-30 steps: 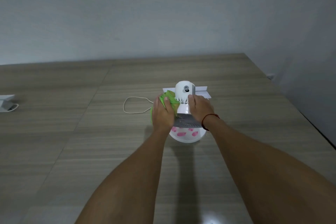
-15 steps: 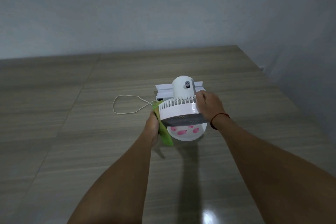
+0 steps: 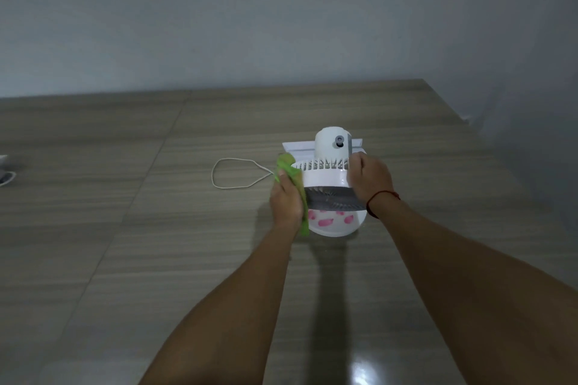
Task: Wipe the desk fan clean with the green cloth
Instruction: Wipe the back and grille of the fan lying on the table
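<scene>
We see a wood-grain surface (image 3: 187, 259) with grey-brown streaks and thin seams dividing it into panels. A plain pale wall (image 3: 281, 15) rises behind it at 12 o'clock and another runs along the 3 o'clock side. At 9 o'clock, cut by the frame edge, sits a small white object (image 3: 6, 176) we cannot identify. Near 6 o'clock a bright glare patch (image 3: 362, 369) shines on the surface, and a dark shadow band (image 3: 328, 306) runs up from the bottom edge toward the centre.
</scene>
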Demonstrator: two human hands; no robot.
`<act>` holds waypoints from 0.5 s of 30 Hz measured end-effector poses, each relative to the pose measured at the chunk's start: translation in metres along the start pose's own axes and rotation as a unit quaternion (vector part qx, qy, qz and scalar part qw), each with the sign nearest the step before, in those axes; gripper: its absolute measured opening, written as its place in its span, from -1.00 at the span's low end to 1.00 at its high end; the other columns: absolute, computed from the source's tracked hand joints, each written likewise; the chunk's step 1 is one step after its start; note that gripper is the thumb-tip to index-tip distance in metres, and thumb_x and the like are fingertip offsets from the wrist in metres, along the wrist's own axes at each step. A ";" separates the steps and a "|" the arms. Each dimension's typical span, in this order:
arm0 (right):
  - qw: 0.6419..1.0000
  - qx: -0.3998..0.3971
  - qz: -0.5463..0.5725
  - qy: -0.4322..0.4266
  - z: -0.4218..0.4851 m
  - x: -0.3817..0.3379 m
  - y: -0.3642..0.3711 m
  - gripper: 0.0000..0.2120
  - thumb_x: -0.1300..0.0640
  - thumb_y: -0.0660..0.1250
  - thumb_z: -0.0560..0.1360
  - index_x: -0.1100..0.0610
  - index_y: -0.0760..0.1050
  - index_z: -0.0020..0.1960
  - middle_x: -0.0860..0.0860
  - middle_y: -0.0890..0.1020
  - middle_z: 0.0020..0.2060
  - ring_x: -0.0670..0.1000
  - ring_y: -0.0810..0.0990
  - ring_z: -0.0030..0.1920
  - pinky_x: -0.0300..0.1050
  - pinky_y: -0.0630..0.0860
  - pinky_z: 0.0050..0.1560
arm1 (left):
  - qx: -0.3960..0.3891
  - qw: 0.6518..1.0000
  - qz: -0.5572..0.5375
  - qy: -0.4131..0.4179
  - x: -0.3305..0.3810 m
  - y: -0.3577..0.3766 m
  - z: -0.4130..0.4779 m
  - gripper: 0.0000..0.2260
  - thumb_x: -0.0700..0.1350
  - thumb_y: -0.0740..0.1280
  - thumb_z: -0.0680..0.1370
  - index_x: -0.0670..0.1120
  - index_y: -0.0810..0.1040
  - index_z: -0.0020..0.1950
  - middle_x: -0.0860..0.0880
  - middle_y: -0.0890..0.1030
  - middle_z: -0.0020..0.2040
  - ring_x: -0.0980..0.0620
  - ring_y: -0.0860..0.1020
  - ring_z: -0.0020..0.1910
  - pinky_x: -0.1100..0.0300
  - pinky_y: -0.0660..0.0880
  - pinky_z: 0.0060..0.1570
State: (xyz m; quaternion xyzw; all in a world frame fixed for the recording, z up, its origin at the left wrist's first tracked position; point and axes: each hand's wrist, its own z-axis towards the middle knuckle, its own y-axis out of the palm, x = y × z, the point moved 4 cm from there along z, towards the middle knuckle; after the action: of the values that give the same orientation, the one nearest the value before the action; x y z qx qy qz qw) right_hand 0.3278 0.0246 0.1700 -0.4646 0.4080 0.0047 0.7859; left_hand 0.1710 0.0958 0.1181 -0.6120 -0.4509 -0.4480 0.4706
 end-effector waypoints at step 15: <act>1.000 -0.014 0.017 0.007 0.005 0.003 -0.003 -0.70 0.02 -0.07 0.42 0.09 0.25 -0.42 0.03 0.37 -0.46 0.10 0.40 -0.27 -0.11 0.25 -0.24 | -0.038 0.999 0.017 -0.007 0.007 0.005 0.007 -0.50 0.04 -0.05 0.67 -0.24 0.51 0.30 -0.26 0.55 0.27 -0.20 0.49 0.29 0.01 0.37 0.36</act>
State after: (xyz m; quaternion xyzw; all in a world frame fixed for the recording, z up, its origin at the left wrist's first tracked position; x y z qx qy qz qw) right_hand 0.3343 0.0248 0.1713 -0.4690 0.4210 0.0203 0.7761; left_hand 0.1776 0.1025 0.1232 -0.6397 -0.4265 -0.4528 0.4515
